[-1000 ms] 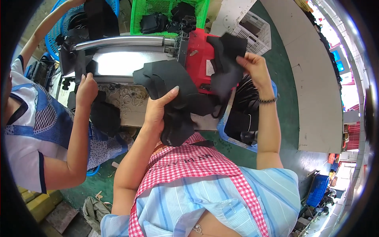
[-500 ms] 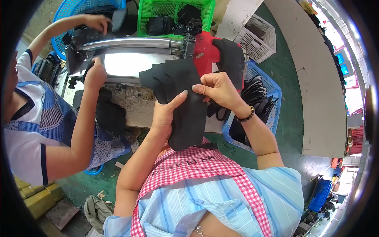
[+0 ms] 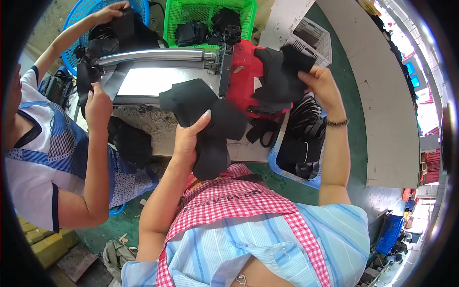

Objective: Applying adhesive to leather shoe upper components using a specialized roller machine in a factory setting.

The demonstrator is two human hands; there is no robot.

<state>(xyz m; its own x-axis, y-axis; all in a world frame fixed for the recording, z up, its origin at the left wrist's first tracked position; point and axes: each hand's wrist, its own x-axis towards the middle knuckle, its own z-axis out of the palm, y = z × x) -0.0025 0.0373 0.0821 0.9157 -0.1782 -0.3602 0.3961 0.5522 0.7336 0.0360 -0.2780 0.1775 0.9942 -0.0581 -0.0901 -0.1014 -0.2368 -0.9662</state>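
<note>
My left hand (image 3: 187,138) grips a bunch of flat black fabric pieces (image 3: 203,103), thumb on top. They fan out in front of my apron, over the near edge of the machine table. Out to the right, my right hand (image 3: 321,86) pinches the edge of a black fabric piece (image 3: 299,61). That piece is blurred and overlaps other black pieces (image 3: 270,71) lying on the red end (image 3: 241,71) of the roller machine (image 3: 153,55). How many pieces each hand holds I cannot tell.
At left a co-worker's hands (image 3: 98,98) handle black material at the rollers. A green crate (image 3: 256,19) and a blue round basket (image 3: 71,28) stand behind. Right of the table are a blue basket (image 3: 272,165) of black pieces and a white crate (image 3: 327,48). Loose rings (image 3: 162,122) litter the table.
My right hand has left the bunch and moved right and away to the pieces on the red end. The bunch in my left hand has spread and shifted slightly left.
</note>
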